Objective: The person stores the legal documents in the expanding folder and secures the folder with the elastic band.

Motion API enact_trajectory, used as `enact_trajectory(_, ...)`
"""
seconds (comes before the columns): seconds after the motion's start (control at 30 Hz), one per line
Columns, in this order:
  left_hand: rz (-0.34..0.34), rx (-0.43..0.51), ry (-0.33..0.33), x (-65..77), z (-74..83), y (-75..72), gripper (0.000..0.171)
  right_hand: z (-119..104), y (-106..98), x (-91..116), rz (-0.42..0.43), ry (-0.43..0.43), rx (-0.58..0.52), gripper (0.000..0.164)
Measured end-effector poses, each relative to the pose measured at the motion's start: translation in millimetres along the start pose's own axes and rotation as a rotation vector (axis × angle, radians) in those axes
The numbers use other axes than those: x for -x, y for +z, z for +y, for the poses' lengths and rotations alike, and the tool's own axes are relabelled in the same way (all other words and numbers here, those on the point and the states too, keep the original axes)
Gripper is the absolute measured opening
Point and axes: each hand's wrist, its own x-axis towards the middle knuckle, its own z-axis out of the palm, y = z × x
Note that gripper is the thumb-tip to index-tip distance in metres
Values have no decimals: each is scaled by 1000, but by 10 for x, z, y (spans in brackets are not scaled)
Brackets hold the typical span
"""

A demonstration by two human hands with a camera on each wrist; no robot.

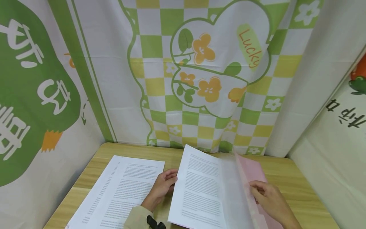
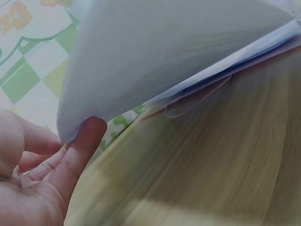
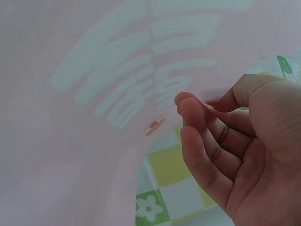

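Observation:
My left hand (image 1: 163, 186) pinches the left edge of a printed sheet (image 1: 200, 187), which stands tilted up at the middle of the table. In the left wrist view, thumb and fingers hold the corner of that paper (image 2: 164, 52). Beside the sheet, a pink plastic folder (image 1: 253, 168) lies spread, with a translucent sleeve (image 1: 235, 190) between them. My right hand (image 1: 267, 195) pinches the raised edge of the folder's pink cover between thumb and fingertips. The right wrist view has the glossy pink cover (image 3: 84, 155) bowed up beside the curled fingers.
Overlapping printed pages (image 1: 128, 190) lie left of my left hand on the wooden table (image 1: 297, 190). A thin cord loop (image 2: 202, 101) sticks out under the folder's edge. Printed curtains (image 1: 211, 127) hang close behind the table and at both sides.

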Motion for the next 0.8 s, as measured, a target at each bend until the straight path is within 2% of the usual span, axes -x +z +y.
enact_trajectory(0.3, -16, 8, -9, -59, 0, 81, 37, 9, 34, -4, 25, -52, 3, 12)
enact_trajectory(0.53, -20, 58, -29, -107, -3, 134, 36, -16, 63, 6, 74, -30, 16, 11)
enact_trajectory(0.8, -13, 93, -27, -103, 32, 215, 37, -21, 74, 5, 76, 2, 8, 12)
